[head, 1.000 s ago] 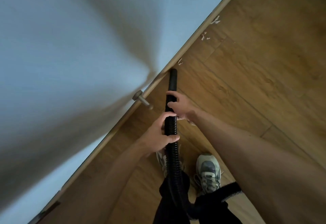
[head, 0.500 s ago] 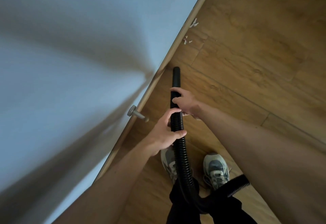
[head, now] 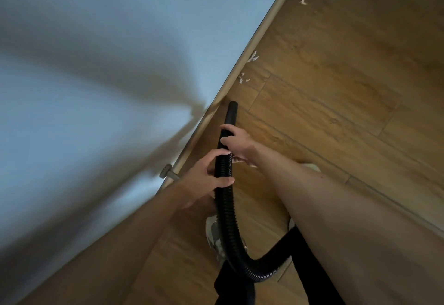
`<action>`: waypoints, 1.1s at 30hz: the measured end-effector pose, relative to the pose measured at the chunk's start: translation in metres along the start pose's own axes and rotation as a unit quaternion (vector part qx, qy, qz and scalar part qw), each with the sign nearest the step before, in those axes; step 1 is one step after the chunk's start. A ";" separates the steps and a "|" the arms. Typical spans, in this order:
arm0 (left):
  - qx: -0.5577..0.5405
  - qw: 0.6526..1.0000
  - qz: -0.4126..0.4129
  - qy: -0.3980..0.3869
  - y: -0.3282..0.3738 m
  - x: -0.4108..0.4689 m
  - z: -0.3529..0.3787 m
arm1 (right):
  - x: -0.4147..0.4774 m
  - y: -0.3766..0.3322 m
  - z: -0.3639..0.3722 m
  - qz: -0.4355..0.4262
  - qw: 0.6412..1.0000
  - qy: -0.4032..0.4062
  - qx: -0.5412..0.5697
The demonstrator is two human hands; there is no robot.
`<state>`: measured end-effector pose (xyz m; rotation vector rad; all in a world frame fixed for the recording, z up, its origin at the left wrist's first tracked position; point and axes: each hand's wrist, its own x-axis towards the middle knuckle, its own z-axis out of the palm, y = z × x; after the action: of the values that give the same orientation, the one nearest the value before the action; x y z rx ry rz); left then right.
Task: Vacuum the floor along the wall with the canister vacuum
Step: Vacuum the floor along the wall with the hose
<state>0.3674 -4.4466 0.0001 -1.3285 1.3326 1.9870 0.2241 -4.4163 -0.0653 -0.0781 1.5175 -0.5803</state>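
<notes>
Brown wood floor (head: 336, 88) runs beside a pale blue wall (head: 120, 40), with a thin light strip of skirting board (head: 264, 33) where they meet. A black vacuum hose (head: 224, 220) reaches down to the floor, and its tip (head: 232, 107) sits just beside the skirting board. The right hand (head: 236, 144) is higher up the hose, near the smooth end, with its fingers curled around it. The left hand (head: 206, 179) grips the ribbed part just below, fingers and thumb wrapped around it. Small white scraps (head: 252, 57) lie on the floor along the wall, ahead of the tip, and one more scrap (head: 303, 1) lies farther off. A short metal door stop (head: 168, 172) sticks out of the skirting board near the left hand. One shoe (head: 213, 232) shows behind the hose. Compared with half a second ago, the tip is nearer the white scraps, and the right arm now covers the other shoe.
</notes>
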 end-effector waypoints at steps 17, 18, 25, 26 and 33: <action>0.060 0.996 -0.049 -0.039 0.059 0.056 0.048 | 0.014 -0.001 -0.092 -0.012 0.999 0.021 0.044; 0.062 0.996 -0.049 -0.041 0.062 0.057 0.049 | 0.015 -0.001 -0.093 -0.011 0.999 0.020 0.047; 0.033 0.998 -0.055 -0.009 0.055 0.046 0.041 | 0.017 -0.008 -0.078 -0.009 0.999 -0.014 0.040; 0.025 0.998 -0.053 -0.003 0.051 0.043 0.039 | 0.017 -0.008 -0.073 -0.009 0.999 -0.019 0.032; -0.029 0.997 -0.057 0.033 0.027 0.025 0.033 | 0.021 -0.006 -0.049 -0.001 0.998 -0.055 -0.011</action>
<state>0.3196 -4.4345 -0.0059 -1.4744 1.2070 1.9340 0.1745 -4.4146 -0.0862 -0.1257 1.4171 -0.5524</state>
